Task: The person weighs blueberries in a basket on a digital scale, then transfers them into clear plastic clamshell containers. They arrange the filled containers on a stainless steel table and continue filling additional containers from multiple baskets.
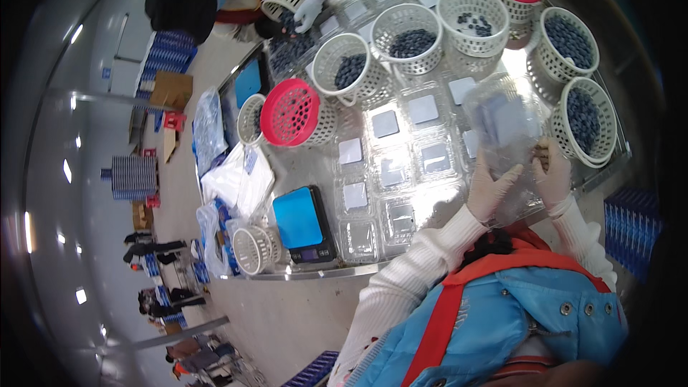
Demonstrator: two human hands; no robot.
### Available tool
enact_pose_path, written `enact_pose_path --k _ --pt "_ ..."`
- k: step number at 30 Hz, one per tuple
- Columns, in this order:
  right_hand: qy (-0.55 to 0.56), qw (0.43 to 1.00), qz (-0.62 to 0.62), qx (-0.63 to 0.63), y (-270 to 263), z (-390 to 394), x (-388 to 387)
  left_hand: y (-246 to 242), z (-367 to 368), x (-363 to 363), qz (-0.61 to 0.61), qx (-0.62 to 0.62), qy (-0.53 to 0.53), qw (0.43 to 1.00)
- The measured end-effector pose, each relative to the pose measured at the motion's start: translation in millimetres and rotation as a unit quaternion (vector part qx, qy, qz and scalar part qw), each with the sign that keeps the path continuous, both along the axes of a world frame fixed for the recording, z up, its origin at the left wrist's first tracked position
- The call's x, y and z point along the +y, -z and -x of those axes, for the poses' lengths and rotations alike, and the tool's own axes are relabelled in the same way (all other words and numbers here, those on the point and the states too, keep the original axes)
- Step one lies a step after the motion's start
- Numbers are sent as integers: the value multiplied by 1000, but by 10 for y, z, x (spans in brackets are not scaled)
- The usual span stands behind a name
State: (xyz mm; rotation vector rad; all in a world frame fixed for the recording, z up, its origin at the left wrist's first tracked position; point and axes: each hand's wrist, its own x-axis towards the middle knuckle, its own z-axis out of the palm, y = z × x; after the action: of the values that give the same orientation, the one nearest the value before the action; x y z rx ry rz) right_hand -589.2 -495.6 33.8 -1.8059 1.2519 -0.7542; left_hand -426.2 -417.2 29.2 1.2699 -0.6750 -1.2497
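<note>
My gloved left hand [492, 188] and gloved right hand [552, 172] hold a clear plastic bag [502, 118] between them over the near right of the metal table. Pale flat pads show through the bag's film. To the left of my hands, open clear plastic clamshells [395, 169] lie in rows, most with a pale square pad [423, 109] inside. Just beyond my right hand stands a white plastic basket of blueberries [583, 121], with a second blueberry basket [570, 40] behind it. The bag hides some of the clamshells underneath.
Several white baskets of blueberries [413, 43] stand across the table's middle. A red basket [290, 113] rests in a white one. A blue-topped digital scale [303, 223] sits near the left edge. Across the table, a person's gloved hand [308, 13] handles blueberries. Stacked blue trays [634, 231] stand at right.
</note>
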Motion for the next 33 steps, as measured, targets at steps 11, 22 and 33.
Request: enact_pose_path --k 11,22,33 --pt "-93 971 -176 -132 399 7 -163 -24 -219 103 21 189 -5 982" --pt "-120 911 -309 -247 295 137 -442 23 -408 323 65 324 12 944" --pt "89 974 151 145 974 -67 -1025 -124 -782 739 -39 192 -137 971"
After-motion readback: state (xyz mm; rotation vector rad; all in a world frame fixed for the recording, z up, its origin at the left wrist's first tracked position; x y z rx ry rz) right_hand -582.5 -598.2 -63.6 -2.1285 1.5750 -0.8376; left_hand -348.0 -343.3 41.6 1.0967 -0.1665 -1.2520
